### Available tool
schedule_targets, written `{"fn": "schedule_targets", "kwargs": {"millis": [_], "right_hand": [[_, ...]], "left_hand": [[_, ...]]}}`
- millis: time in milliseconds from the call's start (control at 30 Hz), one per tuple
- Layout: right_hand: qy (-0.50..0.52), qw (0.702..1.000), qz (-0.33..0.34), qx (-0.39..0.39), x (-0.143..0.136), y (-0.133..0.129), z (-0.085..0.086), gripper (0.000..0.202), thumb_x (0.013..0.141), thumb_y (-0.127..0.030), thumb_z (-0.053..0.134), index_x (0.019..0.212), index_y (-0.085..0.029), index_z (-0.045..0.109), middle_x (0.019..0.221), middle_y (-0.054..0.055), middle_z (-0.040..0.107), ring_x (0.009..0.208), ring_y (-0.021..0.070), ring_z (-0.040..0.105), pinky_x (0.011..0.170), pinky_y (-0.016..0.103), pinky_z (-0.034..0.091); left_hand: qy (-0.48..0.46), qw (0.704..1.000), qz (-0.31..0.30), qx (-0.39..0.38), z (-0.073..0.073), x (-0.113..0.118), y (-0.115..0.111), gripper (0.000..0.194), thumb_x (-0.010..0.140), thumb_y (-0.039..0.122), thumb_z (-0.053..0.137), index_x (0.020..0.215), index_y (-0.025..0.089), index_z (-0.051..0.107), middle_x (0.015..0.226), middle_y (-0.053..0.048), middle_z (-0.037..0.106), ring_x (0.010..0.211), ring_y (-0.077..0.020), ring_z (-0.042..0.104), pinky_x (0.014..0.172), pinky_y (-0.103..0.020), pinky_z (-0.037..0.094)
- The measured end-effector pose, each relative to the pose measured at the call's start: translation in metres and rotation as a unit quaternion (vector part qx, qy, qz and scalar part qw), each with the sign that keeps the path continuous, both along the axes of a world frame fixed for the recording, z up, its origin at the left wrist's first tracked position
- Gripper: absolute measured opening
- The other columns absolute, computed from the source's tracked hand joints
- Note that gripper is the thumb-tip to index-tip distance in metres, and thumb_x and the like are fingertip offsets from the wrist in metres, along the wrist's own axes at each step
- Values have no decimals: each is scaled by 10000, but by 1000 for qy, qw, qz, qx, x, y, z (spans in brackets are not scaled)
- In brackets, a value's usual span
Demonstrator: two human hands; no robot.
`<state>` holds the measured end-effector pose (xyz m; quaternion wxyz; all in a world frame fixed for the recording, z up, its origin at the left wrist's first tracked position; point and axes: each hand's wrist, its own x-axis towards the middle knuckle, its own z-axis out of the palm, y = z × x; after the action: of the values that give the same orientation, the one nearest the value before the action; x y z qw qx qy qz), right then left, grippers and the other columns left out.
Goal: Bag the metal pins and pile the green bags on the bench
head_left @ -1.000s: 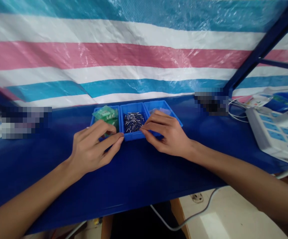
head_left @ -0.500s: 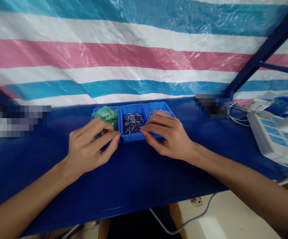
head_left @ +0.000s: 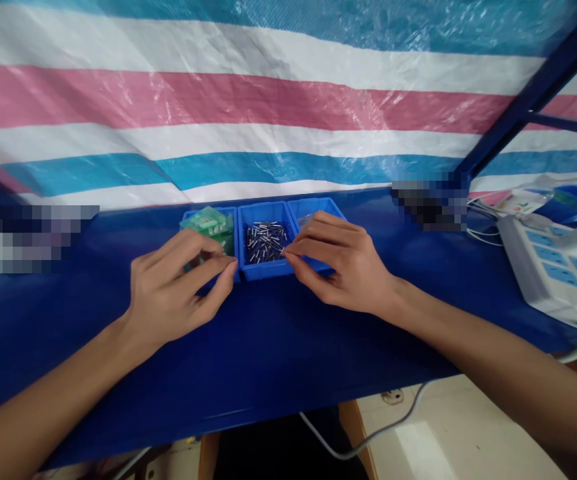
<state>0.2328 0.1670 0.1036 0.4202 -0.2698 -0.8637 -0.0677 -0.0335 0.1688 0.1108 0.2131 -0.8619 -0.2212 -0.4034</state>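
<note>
Lying between left grip (head_left: 181, 287) and right grip (head_left: 343, 267), both pinched, contents unclear: metal pins (head_left: 265, 240)

Striped sheeting (head_left: 268, 100) behind blue table (head_left: 268, 360), pale floor (head_left: 433, 427).

Your bare forearms (head_left: 91, 360) angled inward from both sides, your left hand (head_left: 178, 287) and right hand (head_left: 343, 267) apart, backs upward; each drawn into a fingertip pinch

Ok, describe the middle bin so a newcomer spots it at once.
Below the striped sheet is a dark blue table. On it, the middle bin stands in a row of three blue ones; it alone shows a loose pile of short silvery pins.
</note>
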Motion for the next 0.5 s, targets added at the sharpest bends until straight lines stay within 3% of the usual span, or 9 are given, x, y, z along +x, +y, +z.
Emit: {"fn": "schedule_targets", "kwargs": {"millis": [200, 333, 500], "right_hand": [[2, 1000, -4, 1, 4, 3, 1, 268, 1039, -170, 583, 828, -170, 748, 788, 73, 740, 745, 211, 629, 717, 378, 504], [-11, 1000, -14, -16, 5, 4, 0, 288, 1047, -191, 569, 812, -187, 736, 785, 66, 729, 752, 211, 623, 728, 380, 498], [-26, 999, -13, -25, 4, 4, -4, 289, 1048, -194, 558, 829, -184, 745, 795, 65, 734, 754, 208, 616, 727, 378, 502]], "left_hand": [[21, 1000, -1, 12, -2, -3, 6, 108, 961, 100, 739, 1020, 186, 713, 927, -53, 695, 747, -178, 645, 595, -325, 547], [59, 998, -7, 1, -3, -4, 7, 164, 985, 119, 718, 1128, 200, 729, 955, -56, 726, 791, -192, 702, 648, -326, 595], [83, 997, -3, 2, -2, -5, 6, 150, 1004, 130, 701, 1126, 216, 717, 975, -53, 749, 825, -205, 740, 682, -336, 625]]}}
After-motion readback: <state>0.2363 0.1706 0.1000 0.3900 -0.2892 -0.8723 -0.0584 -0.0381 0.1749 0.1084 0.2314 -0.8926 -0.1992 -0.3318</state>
